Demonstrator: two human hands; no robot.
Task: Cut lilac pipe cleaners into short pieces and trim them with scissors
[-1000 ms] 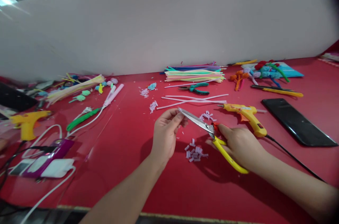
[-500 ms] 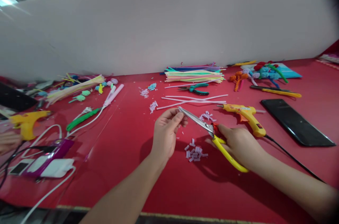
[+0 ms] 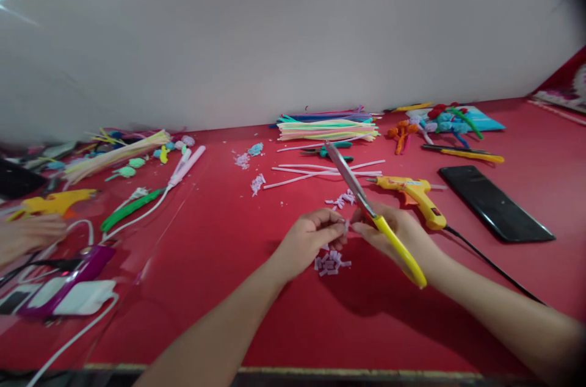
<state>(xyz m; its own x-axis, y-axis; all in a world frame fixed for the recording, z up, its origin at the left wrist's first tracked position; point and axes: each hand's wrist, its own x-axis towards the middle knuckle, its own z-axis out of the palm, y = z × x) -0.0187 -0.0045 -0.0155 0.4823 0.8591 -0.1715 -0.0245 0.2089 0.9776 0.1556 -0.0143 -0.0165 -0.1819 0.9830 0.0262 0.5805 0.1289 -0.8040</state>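
My right hand (image 3: 397, 234) grips yellow-handled scissors (image 3: 366, 207), their closed blades slanting up and away towards the far side of the red table (image 3: 256, 314). My left hand (image 3: 311, 240) meets the right hand's fingertips, and together they pinch a tiny pale purple piece (image 3: 347, 227). Just below the hands lies a small heap of purple cut bits (image 3: 330, 263). A second cluster of purple bits (image 3: 341, 198) lies a little beyond them.
A yellow glue gun (image 3: 414, 193) with a black cord and a black phone (image 3: 495, 203) lie to the right. Pipe cleaners (image 3: 327, 128), teal pliers (image 3: 336, 149) and pink strands (image 3: 315, 172) lie ahead. Another person's hand (image 3: 27, 234), cables and another yellow glue gun (image 3: 48, 202) are at left.
My left hand has dropped from the blade tip to meet my right hand's fingertips. The scissors swung so the blades now angle up and away. The view shifted slightly.
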